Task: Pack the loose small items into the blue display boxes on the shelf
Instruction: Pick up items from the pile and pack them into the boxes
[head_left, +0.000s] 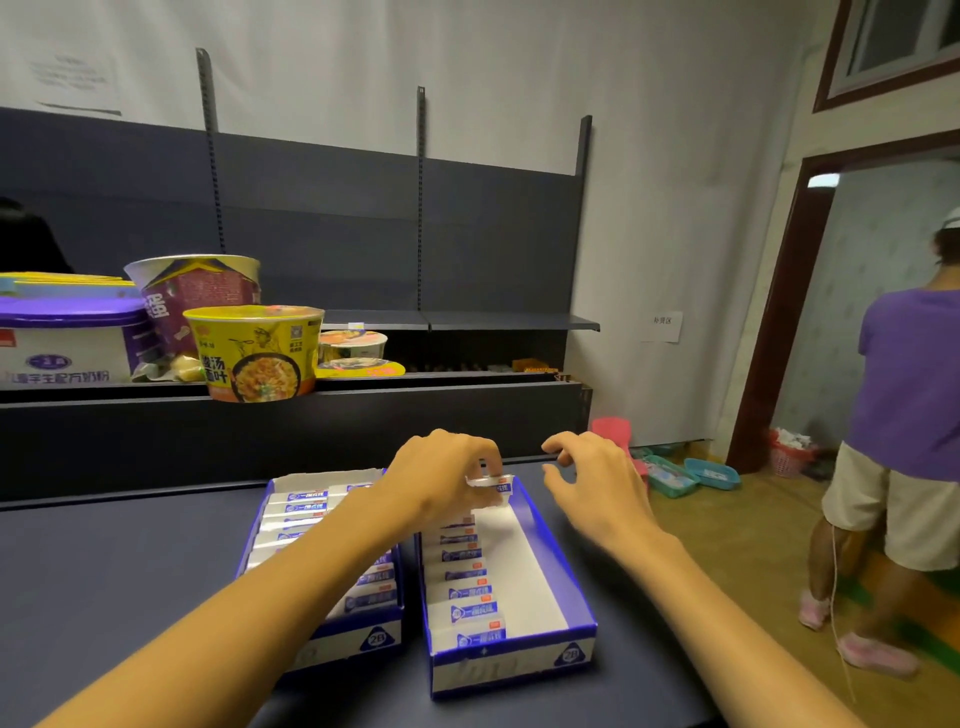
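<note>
Two boxes: left blue box (332, 631) & right blue box (561, 587) side by side on dark shelf (104, 571), long axes running away from you.
Hidden: your left forearm covers much of left box's rows; print too blurred to read.
L hand (441, 478): pinches small packet (491, 483) over right box's far end, packet lying crosswise.
R hand (597, 483): fingers loosely curled, holds nothing, hovers just right of packet.

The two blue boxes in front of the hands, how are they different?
The left box looks filled across with packets; the right box has a row on its left side only, with bare white floor beside it. The left hand holds a packet over the right box, its forearm crossing the left box. Both are blue with a "2B" front badge.
</note>
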